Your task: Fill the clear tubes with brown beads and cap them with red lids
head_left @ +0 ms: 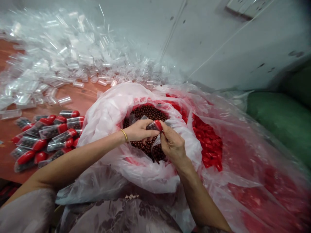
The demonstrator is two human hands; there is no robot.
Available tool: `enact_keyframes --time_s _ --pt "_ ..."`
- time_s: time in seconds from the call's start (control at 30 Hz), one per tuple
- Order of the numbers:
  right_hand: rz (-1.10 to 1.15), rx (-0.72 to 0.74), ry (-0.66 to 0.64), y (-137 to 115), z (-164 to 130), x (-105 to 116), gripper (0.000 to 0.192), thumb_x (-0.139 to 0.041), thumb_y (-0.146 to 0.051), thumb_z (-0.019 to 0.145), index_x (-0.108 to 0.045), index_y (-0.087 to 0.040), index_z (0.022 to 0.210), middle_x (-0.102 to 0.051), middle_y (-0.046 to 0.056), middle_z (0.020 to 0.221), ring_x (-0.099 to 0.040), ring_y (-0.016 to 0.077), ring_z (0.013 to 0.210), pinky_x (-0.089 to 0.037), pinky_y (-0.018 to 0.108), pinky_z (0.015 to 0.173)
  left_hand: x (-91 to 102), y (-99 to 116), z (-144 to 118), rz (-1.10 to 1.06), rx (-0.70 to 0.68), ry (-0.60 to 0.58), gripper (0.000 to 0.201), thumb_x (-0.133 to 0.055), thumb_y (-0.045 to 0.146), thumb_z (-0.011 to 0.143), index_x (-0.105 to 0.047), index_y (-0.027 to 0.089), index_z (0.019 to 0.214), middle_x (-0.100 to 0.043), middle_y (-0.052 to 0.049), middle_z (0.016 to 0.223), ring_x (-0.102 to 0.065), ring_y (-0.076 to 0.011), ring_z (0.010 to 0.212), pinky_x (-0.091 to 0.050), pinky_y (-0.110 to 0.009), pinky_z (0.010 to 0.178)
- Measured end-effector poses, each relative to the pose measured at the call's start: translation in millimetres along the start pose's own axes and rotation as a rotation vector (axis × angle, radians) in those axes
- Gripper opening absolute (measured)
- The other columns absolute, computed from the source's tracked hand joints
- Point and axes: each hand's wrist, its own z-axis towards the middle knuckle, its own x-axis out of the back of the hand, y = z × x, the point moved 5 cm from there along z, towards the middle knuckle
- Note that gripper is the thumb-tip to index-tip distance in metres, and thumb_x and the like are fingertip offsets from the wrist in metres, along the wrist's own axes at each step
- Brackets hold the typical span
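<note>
My left hand, with a gold bracelet at the wrist, is closed around a clear plastic tube that looks dark inside. At the tube's right end, the fingers of my right hand pinch a red cap. Both hands are over an open white plastic bag full of small dark brown beads. Beneath my left hand, some clear plastic shows among the beads. Part of the tube is hidden by my fingers.
Filled, red-capped tubes lie piled on the reddish tabletop at left. Behind them spreads a large heap of clear tubes. Right of the beads, a clear bag holds red caps. A pale wall stands behind.
</note>
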Motion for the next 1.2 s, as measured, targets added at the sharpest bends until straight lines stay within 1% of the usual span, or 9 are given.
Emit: enact_keyframes --time_s 0.1,0.23,0.37,0.43,0.53,0.67,0.93,1.07,1.2 --pt "-0.111 0.046 -0.038 -4.1 -4.8 -4.5 0.054 -0.041 -0.006 0.087 -0.038 -0.014 0.140 -0.070 0.014 0.110 -0.069 0.0184 0.094 -0.057 0.030 0.079 3.0 -3.1 0.1 0.110 0.020 0.015 0.028 -0.061 0.037 0.077 -0.044 0.016 0.079 -0.049 0.008 0.050 -0.042 -0.0043 0.034 -0.032 -0.016 0.034" --pt "-0.229 0.090 -0.123 -8.8 -9.9 -1.6 0.054 -0.041 -0.007 0.084 -0.042 -0.012 0.138 -0.074 0.011 0.092 -0.069 0.0168 0.069 -0.054 0.027 0.063 0.1 -6.1 -3.2 0.200 0.072 -0.004 0.025 -0.059 0.038 0.079 -0.047 0.016 0.080 -0.049 0.008 0.048 -0.041 -0.0048 0.034 -0.030 -0.017 0.035" --pt "-0.276 0.158 -0.098 -14.4 -17.3 7.5 0.054 -0.047 -0.010 0.079 -0.049 -0.013 0.133 -0.070 0.005 0.068 -0.058 0.0142 0.048 -0.045 0.025 0.050 -8.0 -2.0 -3.9 0.322 0.076 -0.088 0.018 -0.066 0.025 0.071 -0.050 0.016 0.073 -0.049 0.007 0.048 -0.044 -0.0068 0.040 -0.034 -0.020 0.042" --pt "-0.321 0.134 -0.090 -16.5 -19.1 4.3 0.052 -0.048 -0.012 0.078 -0.052 -0.011 0.130 -0.066 0.004 0.059 -0.054 0.0141 0.044 -0.040 0.026 0.046 -3.6 0.3 -1.3 0.483 0.046 -0.039 0.018 -0.068 0.018 0.063 -0.050 0.016 0.066 -0.050 0.006 0.050 -0.046 -0.0083 0.046 -0.035 -0.021 0.047" --pt "-0.316 0.059 -0.101 -23.8 -15.1 -4.0 0.049 -0.047 -0.013 0.077 -0.055 -0.006 0.125 -0.062 0.004 0.055 -0.052 0.0149 0.043 -0.036 0.027 0.044 4.6 2.8 -1.5 0.683 0.011 0.099 0.014 -0.067 0.019 0.058 -0.054 0.017 0.063 -0.053 0.002 0.057 -0.049 -0.0116 0.056 -0.035 -0.024 0.054" --pt "-0.230 0.063 -0.123 -27.8 -0.9 -6.0 0.041 -0.045 -0.011 0.077 -0.062 -0.005 0.114 -0.065 0.005 0.059 -0.054 0.0140 0.048 -0.037 0.026 0.047 6.0 4.7 -6.6 0.755 0.024 0.200 0.011 -0.061 0.026 0.061 -0.059 0.016 0.065 -0.053 0.001 0.060 -0.047 -0.0131 0.058 -0.035 -0.025 0.057" --pt "-0.295 0.185 -0.146 -25.3 -6.0 -6.3 0.038 -0.044 -0.013 0.077 -0.065 -0.004 0.107 -0.062 0.003 0.054 -0.052 0.0137 0.045 -0.039 0.027 0.047 3.6 2.9 -3.0 0.857 0.012 0.108 0.013 -0.059 0.028 0.058 -0.057 0.015 0.059 -0.047 0.003 0.050 -0.041 -0.0101 0.049 -0.028 -0.023 0.049" --pt "-0.238 0.121 -0.192 -23.5 -9.3 -11.1 0.041 -0.040 -0.013 0.078 -0.065 -0.004 0.109 -0.063 0.004 0.056 -0.055 0.0141 0.047 -0.041 0.026 0.047 4.9 1.6 -3.1 0.922 0.029 0.162 0.016 -0.060 0.030 0.061 -0.060 0.014 0.061 -0.054 -0.001 0.053 -0.048 -0.0130 0.051 -0.030 -0.025 0.050" --pt "-0.030 0.007 -0.171 -11.1 -3.8 0.7 0.034 -0.041 -0.020 0.084 -0.069 -0.012 0.101 -0.064 0.003 0.057 -0.057 0.0127 0.050 -0.044 0.024 0.052 -1.9 6.7 -2.7 0.950 -0.031 0.150 0.016 -0.059 0.027 0.062 -0.062 0.014 0.071 -0.060 -0.001 0.061 -0.051 -0.0131 0.055 -0.032 -0.023 0.052"
